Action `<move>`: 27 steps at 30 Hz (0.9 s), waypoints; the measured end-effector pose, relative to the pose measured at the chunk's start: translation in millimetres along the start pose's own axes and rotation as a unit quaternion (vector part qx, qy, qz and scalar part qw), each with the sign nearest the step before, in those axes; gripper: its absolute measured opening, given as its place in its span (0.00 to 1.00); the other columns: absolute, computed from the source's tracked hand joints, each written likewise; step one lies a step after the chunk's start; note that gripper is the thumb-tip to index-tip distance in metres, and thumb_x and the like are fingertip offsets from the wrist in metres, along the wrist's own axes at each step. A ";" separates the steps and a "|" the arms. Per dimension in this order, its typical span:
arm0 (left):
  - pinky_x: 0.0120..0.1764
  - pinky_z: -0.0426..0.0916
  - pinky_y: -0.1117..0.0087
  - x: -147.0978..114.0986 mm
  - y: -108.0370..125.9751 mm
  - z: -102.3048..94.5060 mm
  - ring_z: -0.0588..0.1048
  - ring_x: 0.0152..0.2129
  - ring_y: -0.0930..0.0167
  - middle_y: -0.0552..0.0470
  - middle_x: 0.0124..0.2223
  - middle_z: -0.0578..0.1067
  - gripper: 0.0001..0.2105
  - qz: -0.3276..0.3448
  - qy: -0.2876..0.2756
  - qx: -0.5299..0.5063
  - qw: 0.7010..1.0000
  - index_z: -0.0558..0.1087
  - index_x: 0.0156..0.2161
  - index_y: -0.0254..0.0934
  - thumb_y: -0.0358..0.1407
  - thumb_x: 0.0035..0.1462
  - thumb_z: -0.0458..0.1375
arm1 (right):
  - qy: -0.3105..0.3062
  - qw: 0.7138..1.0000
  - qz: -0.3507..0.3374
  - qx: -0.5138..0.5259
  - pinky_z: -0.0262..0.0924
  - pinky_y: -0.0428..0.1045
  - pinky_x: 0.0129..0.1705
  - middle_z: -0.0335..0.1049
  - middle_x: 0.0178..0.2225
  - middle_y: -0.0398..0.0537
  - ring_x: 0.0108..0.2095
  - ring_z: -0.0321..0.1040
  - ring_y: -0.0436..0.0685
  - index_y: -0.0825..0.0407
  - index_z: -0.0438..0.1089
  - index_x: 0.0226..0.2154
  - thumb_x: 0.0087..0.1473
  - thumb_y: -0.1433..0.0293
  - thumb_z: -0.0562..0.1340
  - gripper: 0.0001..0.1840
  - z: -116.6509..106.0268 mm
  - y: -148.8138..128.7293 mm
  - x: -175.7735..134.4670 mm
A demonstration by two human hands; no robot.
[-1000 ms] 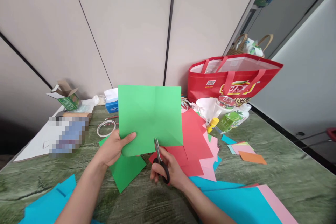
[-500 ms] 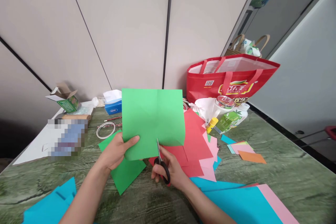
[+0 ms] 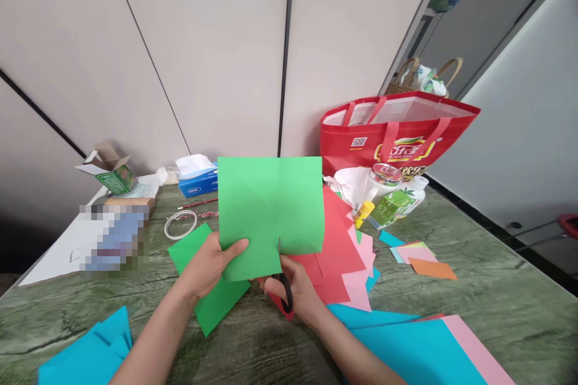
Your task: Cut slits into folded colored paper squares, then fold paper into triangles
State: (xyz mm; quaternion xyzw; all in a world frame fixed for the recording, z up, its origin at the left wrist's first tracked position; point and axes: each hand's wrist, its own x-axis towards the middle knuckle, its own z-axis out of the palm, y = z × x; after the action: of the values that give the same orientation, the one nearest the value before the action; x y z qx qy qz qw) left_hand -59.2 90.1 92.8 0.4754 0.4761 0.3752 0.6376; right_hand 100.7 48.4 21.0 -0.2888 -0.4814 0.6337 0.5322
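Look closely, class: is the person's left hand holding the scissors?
No, the left hand grips the green paper, while the right hand holds the scissors.

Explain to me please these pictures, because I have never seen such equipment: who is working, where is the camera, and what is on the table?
There is no machine: the left grip and right grip are simply a person's bare hands. The view comes from one camera worn on the person's head, looking forward and down.

The left one holds up a green sheet, with the thumb on its near face. The right one holds scissors by the black handles, their blade at a cut running in from the sheet's lower edge.

On the table lie more coloured papers: red paper, blue paper and small slips. There are also a yellow glue stick, a blue tissue box and a red bag.
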 end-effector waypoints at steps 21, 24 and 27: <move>0.42 0.70 0.59 1.9 -0.8 0.2 0.74 0.40 0.59 0.47 0.43 0.78 0.20 -0.004 0.003 -0.006 1.000 0.72 0.42 0.34 0.40 0.42 0.64 | 0.023 0.999 0.038 -0.006 0.53 0.44 0.20 0.63 0.18 0.40 0.17 0.56 0.47 0.56 0.65 0.29 0.41 0.56 0.66 0.20 -5.5 15.8 -2.5; 0.42 0.70 0.58 1.1 0.2 0.7 0.74 0.40 0.59 0.47 0.43 0.77 0.20 -0.005 0.003 -0.006 1.000 0.73 0.42 0.34 0.40 0.42 0.64 | 0.027 0.999 0.046 -0.002 0.53 0.44 0.20 0.63 0.18 0.40 0.17 0.57 0.47 0.56 0.65 0.29 0.40 0.56 0.66 0.21 -6.0 16.9 -2.8; 0.42 0.70 0.57 1.5 0.0 0.8 0.74 0.40 0.59 0.47 0.43 0.77 0.18 -0.008 -0.003 -0.006 1.000 0.73 0.40 0.33 0.40 0.43 0.64 | 0.030 0.998 0.052 0.000 0.52 0.44 0.19 0.63 0.17 0.40 0.16 0.56 0.46 0.56 0.65 0.28 0.39 0.56 0.66 0.21 -6.4 17.6 -2.7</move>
State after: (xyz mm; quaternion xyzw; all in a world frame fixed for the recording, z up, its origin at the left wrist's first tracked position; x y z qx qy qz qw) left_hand -58.1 91.3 92.6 0.4689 0.4760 0.3711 0.6449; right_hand 100.1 48.3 2.1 -0.3325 -0.4492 0.6516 0.5129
